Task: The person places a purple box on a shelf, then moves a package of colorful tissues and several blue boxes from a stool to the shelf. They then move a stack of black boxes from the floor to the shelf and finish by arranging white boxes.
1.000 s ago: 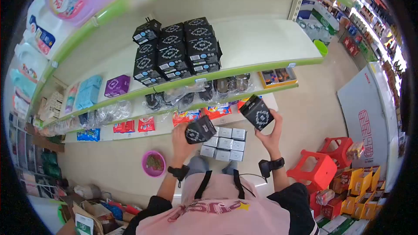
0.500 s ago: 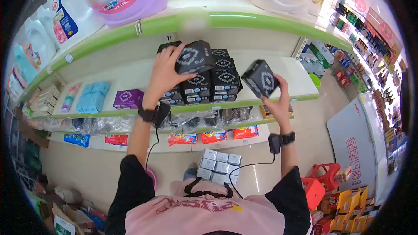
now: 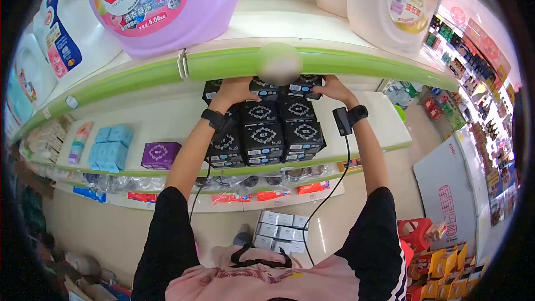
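Stacked black boxes (image 3: 262, 134) with silver ornaments stand in columns on the middle shelf (image 3: 356, 128). At the back of the stack, my left hand (image 3: 237, 90) is closed on a black box (image 3: 263, 88), its fingers partly hidden under the upper shelf edge. My right hand (image 3: 334, 89) grips the right end of another black box (image 3: 304, 86) at the back right, and its fingertips are partly covered. Left of the stack lies a purple box (image 3: 160, 155), with light blue packs (image 3: 110, 149) farther left.
The green-edged upper shelf (image 3: 223, 62) hangs over both hands and carries a purple jug (image 3: 167, 5) and pale jugs (image 3: 393, 5). Cables run from both wrist devices. Below are red packets (image 3: 231, 198), white boxes (image 3: 281, 231) on the floor and a red stool (image 3: 413, 233).
Both hands have moved inward to the back of the stack with their black boxes, which now rest there. The view has shifted closer to the upper shelf.
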Demonstrator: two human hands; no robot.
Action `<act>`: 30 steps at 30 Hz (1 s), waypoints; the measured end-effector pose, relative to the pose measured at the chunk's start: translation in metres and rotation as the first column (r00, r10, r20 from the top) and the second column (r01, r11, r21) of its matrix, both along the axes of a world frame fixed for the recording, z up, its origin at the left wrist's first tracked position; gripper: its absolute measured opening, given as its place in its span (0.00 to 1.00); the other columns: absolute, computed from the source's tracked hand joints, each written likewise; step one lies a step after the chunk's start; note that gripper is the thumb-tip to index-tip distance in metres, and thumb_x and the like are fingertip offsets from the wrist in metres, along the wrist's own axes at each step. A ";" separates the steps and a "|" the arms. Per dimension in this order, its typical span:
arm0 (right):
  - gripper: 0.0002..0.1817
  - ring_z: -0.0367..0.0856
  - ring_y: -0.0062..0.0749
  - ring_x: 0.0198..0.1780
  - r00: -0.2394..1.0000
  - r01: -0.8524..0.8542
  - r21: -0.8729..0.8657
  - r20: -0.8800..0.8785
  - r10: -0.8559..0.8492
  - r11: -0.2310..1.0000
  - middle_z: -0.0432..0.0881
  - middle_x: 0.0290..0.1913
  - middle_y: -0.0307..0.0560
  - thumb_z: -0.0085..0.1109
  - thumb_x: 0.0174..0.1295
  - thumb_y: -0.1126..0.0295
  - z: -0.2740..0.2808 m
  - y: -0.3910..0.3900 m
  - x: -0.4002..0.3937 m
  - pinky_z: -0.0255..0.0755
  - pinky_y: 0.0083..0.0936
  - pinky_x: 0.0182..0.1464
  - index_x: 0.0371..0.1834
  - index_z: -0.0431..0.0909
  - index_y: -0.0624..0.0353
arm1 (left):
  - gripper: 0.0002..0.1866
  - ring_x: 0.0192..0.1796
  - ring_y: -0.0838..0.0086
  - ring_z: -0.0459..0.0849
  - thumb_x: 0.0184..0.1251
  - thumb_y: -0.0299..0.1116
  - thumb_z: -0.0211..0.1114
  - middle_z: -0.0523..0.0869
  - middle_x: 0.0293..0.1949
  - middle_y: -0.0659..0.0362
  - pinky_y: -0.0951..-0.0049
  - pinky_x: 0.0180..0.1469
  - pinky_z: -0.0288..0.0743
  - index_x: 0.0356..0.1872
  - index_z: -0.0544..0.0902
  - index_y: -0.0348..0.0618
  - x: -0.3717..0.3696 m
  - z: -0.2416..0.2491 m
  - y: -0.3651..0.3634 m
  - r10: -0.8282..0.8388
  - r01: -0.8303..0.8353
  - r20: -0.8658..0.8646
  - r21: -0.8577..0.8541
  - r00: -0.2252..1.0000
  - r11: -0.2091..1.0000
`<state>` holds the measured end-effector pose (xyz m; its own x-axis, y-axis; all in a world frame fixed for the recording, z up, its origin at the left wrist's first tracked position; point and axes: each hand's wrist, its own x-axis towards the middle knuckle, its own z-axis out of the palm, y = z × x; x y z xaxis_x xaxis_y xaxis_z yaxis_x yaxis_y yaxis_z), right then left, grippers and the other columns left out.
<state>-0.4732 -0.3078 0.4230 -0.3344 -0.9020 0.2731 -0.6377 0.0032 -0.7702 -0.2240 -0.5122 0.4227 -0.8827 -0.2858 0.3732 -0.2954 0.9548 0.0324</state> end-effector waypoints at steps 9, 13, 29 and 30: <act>0.45 0.55 0.40 0.72 0.977 -0.208 0.079 0.071 0.202 0.975 0.58 0.71 0.58 0.62 0.52 0.65 -0.051 -0.043 -0.020 0.55 0.29 0.70 0.72 0.50 0.65 | 0.45 0.66 0.53 0.68 0.47 0.61 0.71 0.70 0.65 0.47 0.59 0.67 0.61 0.66 0.67 0.48 0.005 -0.018 -0.025 -0.060 0.064 -0.025 0.150 0.998 0.987; 0.46 0.52 0.42 0.73 0.984 -0.169 0.042 0.072 0.165 0.985 0.54 0.73 0.57 0.60 0.54 0.70 -0.057 -0.035 -0.015 0.50 0.31 0.72 0.74 0.45 0.63 | 0.43 0.64 0.53 0.70 0.48 0.59 0.71 0.72 0.63 0.47 0.60 0.65 0.63 0.64 0.70 0.47 0.010 -0.013 -0.023 -0.063 0.076 -0.062 0.233 0.996 0.969; 0.43 0.58 0.43 0.72 0.972 -0.077 -0.177 0.204 0.113 0.981 0.57 0.72 0.57 0.54 0.57 0.73 -0.085 -0.039 0.006 0.52 0.30 0.71 0.75 0.43 0.59 | 0.39 0.65 0.55 0.69 0.51 0.59 0.69 0.71 0.64 0.49 0.59 0.65 0.64 0.62 0.73 0.49 0.008 -0.020 -0.027 -0.016 0.032 -0.095 0.165 0.995 0.986; 0.43 0.60 0.44 0.71 0.986 -0.047 -0.165 0.152 0.073 0.985 0.58 0.72 0.58 0.53 0.57 0.73 -0.085 -0.039 0.010 0.53 0.30 0.70 0.75 0.43 0.58 | 0.40 0.66 0.55 0.68 0.50 0.60 0.69 0.71 0.64 0.49 0.58 0.66 0.63 0.62 0.73 0.49 0.010 -0.019 -0.026 -0.006 0.020 -0.086 0.165 0.996 0.986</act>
<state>-0.4634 -0.3471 0.3376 -0.3313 -0.8705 0.3640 -0.5038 -0.1630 -0.8483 -0.2143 -0.5378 0.4035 -0.8536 -0.3388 0.3957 -0.2727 0.9378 0.2146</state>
